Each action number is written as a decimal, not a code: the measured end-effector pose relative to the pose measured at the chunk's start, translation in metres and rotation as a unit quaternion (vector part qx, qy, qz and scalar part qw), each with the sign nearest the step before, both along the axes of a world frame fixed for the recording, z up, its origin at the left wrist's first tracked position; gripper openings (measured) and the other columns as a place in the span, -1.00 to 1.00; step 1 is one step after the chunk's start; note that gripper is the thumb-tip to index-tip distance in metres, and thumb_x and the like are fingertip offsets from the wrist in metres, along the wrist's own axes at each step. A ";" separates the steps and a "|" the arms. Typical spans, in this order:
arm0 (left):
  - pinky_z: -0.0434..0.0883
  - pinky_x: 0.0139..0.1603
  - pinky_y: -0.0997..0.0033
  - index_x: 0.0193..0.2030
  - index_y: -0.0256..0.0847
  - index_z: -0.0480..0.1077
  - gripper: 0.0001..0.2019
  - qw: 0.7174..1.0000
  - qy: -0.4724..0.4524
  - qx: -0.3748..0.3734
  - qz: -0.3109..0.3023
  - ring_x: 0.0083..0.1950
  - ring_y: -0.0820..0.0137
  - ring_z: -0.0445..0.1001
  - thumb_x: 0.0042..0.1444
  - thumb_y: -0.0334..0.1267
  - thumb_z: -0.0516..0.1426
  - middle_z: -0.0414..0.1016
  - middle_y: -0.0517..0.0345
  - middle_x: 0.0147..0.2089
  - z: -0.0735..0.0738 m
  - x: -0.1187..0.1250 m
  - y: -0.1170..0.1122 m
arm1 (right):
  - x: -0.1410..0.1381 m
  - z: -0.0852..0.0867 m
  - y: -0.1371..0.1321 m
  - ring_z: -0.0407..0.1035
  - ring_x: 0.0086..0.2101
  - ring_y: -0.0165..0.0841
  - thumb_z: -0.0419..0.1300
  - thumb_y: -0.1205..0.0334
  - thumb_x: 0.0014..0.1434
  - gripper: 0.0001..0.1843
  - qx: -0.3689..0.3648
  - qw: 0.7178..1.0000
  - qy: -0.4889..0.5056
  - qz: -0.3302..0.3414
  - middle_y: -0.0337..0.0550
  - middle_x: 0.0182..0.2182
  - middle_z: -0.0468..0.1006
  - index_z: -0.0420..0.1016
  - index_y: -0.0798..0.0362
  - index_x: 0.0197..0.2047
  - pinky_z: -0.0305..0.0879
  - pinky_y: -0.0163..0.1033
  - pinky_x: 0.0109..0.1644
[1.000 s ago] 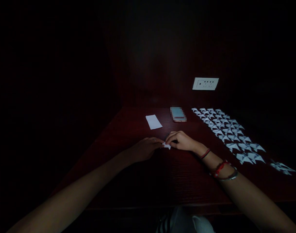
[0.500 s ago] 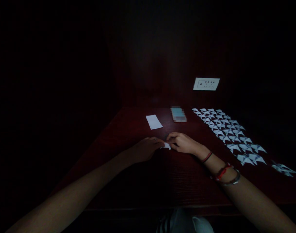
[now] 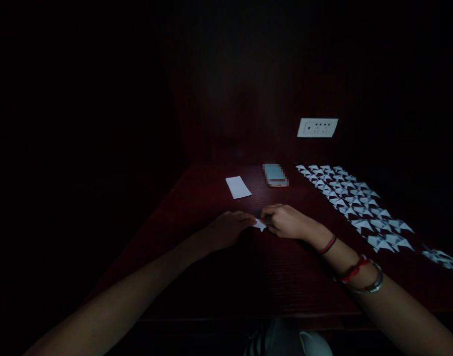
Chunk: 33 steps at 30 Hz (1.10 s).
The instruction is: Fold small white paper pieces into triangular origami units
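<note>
Half in shadow over the worktop (image 3: 211, 282), saw the left hand (image 3: 226, 228) with fingertips clamped on the left end of a small white paper (image 3: 260, 225). Just beyond, found a stack of sheets (image 3: 238, 187) lying flat. Between the hands, judged the paper very light and thin, stiffer where folded yet easy to crush, bend or tear; best held lightly by fingertips at opposite edges, pressing along a crease rather than on the tips. Farther off, made out a pixelated slab (image 3: 275, 175), likely a phone. Then saw the right hand (image 3: 286, 221) with fingertips clamped on the right end, near the left hand; could not tell the exact hold beneath. At far right, noted rows of pieces (image 3: 361, 211), pointed and likely just as delicate, and beside them a blurred clump (image 3: 440, 257).
</note>
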<state>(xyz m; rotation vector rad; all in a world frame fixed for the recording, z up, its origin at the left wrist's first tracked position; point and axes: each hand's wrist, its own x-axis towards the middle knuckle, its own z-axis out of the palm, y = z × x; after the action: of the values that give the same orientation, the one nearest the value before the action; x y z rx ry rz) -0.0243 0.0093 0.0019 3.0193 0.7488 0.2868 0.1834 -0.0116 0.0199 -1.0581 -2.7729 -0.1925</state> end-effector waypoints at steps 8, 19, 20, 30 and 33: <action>0.12 -0.06 0.30 0.05 -0.04 0.08 -0.53 1.000 0.000 0.005 0.000 0.03 0.38 0.16 -0.01 -0.53 -0.08 0.17 0.26 0.07 -0.001 0.000 -0.001 | 0.005 0.005 -0.009 0.28 -0.30 -0.35 0.04 0.36 -0.03 -0.84 -0.013 1.000 -0.021 0.011 -0.11 -0.37 0.42 0.44 0.12 -0.41 0.13 -0.23 -0.11; 0.12 -0.01 0.34 0.03 -0.11 0.13 -0.58 1.000 -0.020 0.006 -0.020 0.05 0.38 0.11 0.02 -0.54 -0.09 0.17 0.19 0.05 -0.001 0.000 0.001 | 0.008 -0.002 0.003 0.28 -0.28 -0.43 -0.04 0.38 0.04 -0.65 -0.052 0.995 0.086 -0.012 -0.19 -0.27 0.37 0.38 -0.03 -0.12 0.19 -0.33 -0.16; 0.12 -0.02 0.34 0.02 -0.13 0.14 -0.59 1.000 -0.019 0.006 -0.021 0.04 0.38 0.13 0.02 -0.53 -0.09 0.18 0.18 0.04 0.000 0.000 0.001 | 0.007 -0.002 0.003 0.28 -0.28 -0.44 -0.04 0.38 0.04 -0.65 -0.061 0.995 0.083 -0.011 -0.20 -0.28 0.37 0.37 -0.04 -0.12 0.19 -0.34 -0.17; 0.15 -0.08 0.37 -0.01 -0.16 0.17 -0.65 0.999 -0.013 0.025 -0.020 -0.04 0.39 0.20 0.06 -0.49 -0.08 0.24 0.15 -0.01 0.001 0.003 0.002 | 0.000 -0.001 0.007 0.27 -0.31 -0.42 -0.04 0.35 0.06 -0.67 -0.057 0.998 0.025 -0.022 -0.17 -0.30 0.34 0.33 0.00 -0.10 0.15 -0.33 -0.20; 0.15 -0.10 0.35 -0.02 -0.15 0.19 -0.68 0.999 -0.007 0.037 -0.014 -0.05 0.37 0.20 0.07 -0.47 -0.07 0.25 0.15 -0.02 0.001 0.004 0.002 | -0.001 0.001 0.007 0.26 -0.31 -0.41 -0.04 0.34 0.07 -0.71 -0.046 0.999 0.003 -0.024 -0.16 -0.32 0.35 0.37 0.03 -0.15 0.12 -0.32 -0.18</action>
<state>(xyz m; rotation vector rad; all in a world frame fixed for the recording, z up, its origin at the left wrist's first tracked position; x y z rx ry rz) -0.0199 0.0116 0.0026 3.0908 0.7090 0.3428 0.1824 -0.0044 0.0206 -1.1456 -2.7759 -0.0679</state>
